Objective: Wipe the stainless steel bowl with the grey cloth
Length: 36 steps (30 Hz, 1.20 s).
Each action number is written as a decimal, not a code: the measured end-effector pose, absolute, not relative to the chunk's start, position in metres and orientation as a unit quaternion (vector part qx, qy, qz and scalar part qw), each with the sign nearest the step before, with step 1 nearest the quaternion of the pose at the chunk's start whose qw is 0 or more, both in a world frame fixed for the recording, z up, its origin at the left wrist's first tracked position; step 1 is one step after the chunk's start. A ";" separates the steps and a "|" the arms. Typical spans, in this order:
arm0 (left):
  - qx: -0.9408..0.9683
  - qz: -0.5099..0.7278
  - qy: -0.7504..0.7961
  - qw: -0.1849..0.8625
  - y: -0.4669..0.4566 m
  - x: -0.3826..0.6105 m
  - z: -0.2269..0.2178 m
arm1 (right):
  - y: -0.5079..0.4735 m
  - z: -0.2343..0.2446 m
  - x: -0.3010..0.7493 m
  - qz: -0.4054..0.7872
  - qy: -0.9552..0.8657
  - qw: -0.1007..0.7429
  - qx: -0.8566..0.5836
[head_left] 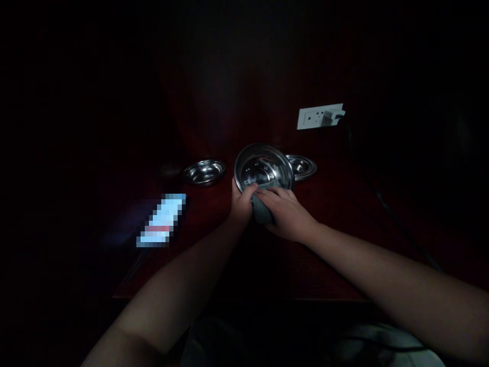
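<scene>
A shiny metal bowl (260, 162) is tilted with its inside facing me above the dark red table. My left hand (242, 204) grips its near left rim, thumb on the edge and the other fingers hidden behind it. With my right hand (287, 213) I hold a grey-green cloth (262, 210) against the bowl's near rim and inner wall. The cloth is bunched and hangs down below the rim between both hands.
A shallow metal dish (205, 172) sits left of the bowl, and another metal dish (301, 167) is partly hidden behind it. A lit phone (162, 219) lies at left. A wall socket (320, 116) holds a plug. The table's front edge (244, 298) is near me.
</scene>
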<state>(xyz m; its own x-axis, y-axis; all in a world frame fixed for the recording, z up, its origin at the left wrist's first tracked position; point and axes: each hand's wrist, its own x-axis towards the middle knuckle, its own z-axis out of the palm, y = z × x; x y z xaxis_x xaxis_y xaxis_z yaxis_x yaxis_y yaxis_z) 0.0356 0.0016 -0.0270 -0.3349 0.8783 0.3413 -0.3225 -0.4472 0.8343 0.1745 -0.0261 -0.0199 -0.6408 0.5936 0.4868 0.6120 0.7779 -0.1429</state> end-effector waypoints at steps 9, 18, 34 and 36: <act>0.355 0.666 0.352 0.554 -0.007 0.048 -0.025 | -0.023 -0.027 0.163 -0.076 -0.885 0.282 -0.362; 0.296 0.634 0.316 0.641 -0.007 0.046 -0.023 | -0.028 -0.022 0.150 -0.078 -0.878 0.243 -0.404; 0.371 0.678 0.346 0.533 0.006 0.047 -0.033 | -0.004 -0.010 0.199 0.016 -0.925 0.227 -0.304; 0.405 0.663 0.338 0.532 0.003 0.047 -0.032 | -0.002 -0.008 0.202 -0.001 -0.922 0.226 -0.314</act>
